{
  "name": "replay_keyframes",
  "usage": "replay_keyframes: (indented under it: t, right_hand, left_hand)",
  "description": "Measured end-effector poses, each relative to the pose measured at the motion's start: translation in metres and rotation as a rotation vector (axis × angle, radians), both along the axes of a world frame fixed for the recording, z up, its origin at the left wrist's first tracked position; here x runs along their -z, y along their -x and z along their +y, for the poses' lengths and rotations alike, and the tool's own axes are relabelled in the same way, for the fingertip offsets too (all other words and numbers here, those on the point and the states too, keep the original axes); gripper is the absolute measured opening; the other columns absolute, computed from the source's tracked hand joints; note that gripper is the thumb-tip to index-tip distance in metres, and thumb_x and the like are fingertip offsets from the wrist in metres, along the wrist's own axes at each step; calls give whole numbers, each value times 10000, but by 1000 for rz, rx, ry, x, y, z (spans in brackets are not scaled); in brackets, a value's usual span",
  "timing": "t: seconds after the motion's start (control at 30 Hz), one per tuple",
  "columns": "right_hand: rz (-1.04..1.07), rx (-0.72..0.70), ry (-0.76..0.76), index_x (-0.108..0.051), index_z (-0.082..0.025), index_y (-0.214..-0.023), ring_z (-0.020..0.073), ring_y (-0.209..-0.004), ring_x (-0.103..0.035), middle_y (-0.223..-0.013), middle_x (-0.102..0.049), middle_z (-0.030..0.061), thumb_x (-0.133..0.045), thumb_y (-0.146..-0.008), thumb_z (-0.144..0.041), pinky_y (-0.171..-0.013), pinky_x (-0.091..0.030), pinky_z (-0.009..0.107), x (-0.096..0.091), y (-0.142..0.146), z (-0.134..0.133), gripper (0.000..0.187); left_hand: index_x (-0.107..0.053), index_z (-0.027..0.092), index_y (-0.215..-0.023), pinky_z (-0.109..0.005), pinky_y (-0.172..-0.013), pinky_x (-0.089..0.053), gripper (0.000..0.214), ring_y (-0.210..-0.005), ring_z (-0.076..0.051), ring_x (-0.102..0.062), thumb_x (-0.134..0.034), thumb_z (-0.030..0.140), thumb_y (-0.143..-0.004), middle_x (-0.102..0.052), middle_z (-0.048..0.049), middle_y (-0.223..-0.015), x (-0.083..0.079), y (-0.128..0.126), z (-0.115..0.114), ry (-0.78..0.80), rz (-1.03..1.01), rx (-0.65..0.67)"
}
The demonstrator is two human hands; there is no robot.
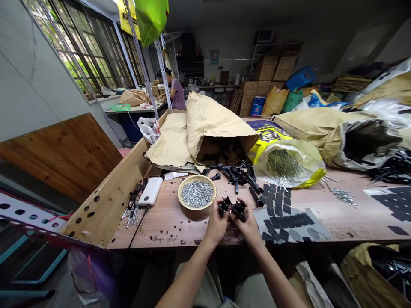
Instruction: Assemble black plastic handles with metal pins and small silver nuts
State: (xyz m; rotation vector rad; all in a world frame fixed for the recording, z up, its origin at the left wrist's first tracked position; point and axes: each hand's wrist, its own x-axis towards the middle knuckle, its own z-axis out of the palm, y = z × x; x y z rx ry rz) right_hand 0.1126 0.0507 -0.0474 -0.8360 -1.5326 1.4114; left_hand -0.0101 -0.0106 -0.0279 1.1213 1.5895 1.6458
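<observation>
My left hand is closed on a small black plastic part just above the front of the wooden table. Beside it my right hand is closed on another black plastic part; the two parts nearly touch. A round bowl full of small silver screws stands just left of and behind my left hand. More black plastic parts lie in a heap behind my hands, spilling from an open brown paper sack.
Grey sheets with black adhesive pads lie to the right of my hands. A yellow plastic bag of long nails sits behind them. A white power bank and metal pins lie at the left. Another person works far back.
</observation>
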Motion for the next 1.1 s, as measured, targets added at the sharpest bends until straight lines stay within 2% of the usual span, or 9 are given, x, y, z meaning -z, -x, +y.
replay_keyframes:
  t: [0.2,0.37,0.6,0.73,0.8,0.87,0.93,1.0,1.1]
  right_hand:
    - [-46,-183,-71,-143,-259,-1574,254,-1361,-490,-1489,-459,121,-552,-826,-230,-1188,-330,483,-1,-7,-18,853]
    - [-6,-232,-84,-90,-247,-1583,264,-1437,-398,-1509,-415,128,-490,-782,-202,-1221,-251,515,5,-7,-19,897]
    - [-156,-347,-185,-150,-216,-1570,316,-1476,-311,-1578,-285,130,-502,-738,-260,-1219,-263,513,-4,-14,-16,904]
    - [-357,-456,-416,-256,-235,-1577,312,-1530,-199,-1617,-277,122,-599,-881,-370,-1260,-176,508,-30,-27,-3,788]
    - [-421,-511,-458,-277,-261,-1591,303,-1521,-248,-1632,-298,109,-614,-918,-427,-1245,-240,500,-39,-37,20,771]
    - [-520,-424,-416,-341,-280,-1573,279,-1430,-425,-1578,-420,100,-571,-956,-445,-1160,-401,456,-42,-49,60,679]
    - [-707,-100,-359,-523,-246,-1448,257,-1224,-610,-1385,-618,105,-534,-968,-421,-1007,-527,391,-40,-62,112,511]
    - [-932,264,-311,-655,-180,-1273,292,-1127,-655,-1215,-704,135,-546,-936,-358,-979,-522,424,-37,-77,167,396]
    - [-1053,434,-260,-696,-59,-1138,412,-1176,-614,-1162,-691,263,-603,-851,-260,-1008,-450,537,-33,-97,227,362]
  left_hand:
    - [-268,199,-1483,-484,-1222,-324,747,-1454,-288,-430,-658,253,-848,-431,-192,-1554,23,1,-15,19,-64,217]
    - [-84,170,-1535,-497,-1233,-307,1052,-1496,-332,-358,-752,212,-723,-299,-246,-1616,20,6,-21,69,49,410]
    - [-348,186,-1409,-479,-1139,-419,840,-1320,-322,-523,-753,241,-675,-491,-156,-1438,3,14,-12,-83,111,426]
    - [-454,194,-1351,-464,-1038,-486,708,-1181,-303,-604,-743,293,-712,-609,-116,-1292,13,16,-9,-130,117,292]
    - [-498,188,-1274,-446,-952,-527,619,-1058,-277,-647,-754,326,-728,-653,-101,-1175,21,16,-9,-115,104,212]
    - [-526,184,-1166,-425,-870,-553,507,-932,-245,-668,-754,343,-743,-676,-79,-1048,27,16,-10,-87,73,169]
    - [-535,183,-1092,-414,-829,-563,423,-874,-230,-674,-745,349,-765,-685,-69,-980,29,16,-10,-64,45,166]
    - [-541,182,-1075,-414,-830,-563,407,-880,-232,-678,-755,346,-770,-693,-73,-978,28,16,-10,-51,44,158]
    - [-545,181,-1072,-400,-824,-561,436,-872,-226,-675,-786,347,-750,-691,-69,-962,21,14,-11,-30,68,122]
